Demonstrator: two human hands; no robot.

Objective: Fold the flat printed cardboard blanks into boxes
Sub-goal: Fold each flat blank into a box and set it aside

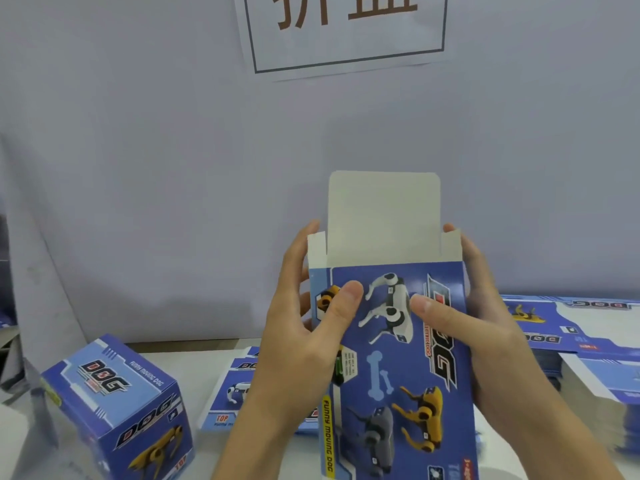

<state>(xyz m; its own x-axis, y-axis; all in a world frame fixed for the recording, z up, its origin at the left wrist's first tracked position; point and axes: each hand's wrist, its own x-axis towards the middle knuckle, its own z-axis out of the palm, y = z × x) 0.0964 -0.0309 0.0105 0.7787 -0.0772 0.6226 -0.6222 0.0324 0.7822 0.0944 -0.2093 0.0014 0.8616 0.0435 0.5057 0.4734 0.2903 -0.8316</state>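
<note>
Blue printed blank (398, 358) held upright mid-frame above the table (207, 375), opened partway, white top flap (383, 216) standing up. Left hand (304, 327) grips its left edge, thumb on the front panel; right hand (485, 334) grips the right edge likewise. Thin card: light, stiffish, creases easily, glossy so maybe slippery. Best held along side edges near the creases. Finished box (117, 410) stands left; blank stack (588, 341) right.

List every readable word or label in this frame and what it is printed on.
"DOG", "FUNNY MOVING DOG": box being folded
"DOG", "FUNNY MOVING DOG", "TOP": finished box
"TOP": flat blank on table
"DOG", upside down: stack of blanks
Wall sign: large characters cut off, unreadable
Small print elsewhere: too blurred
</note>
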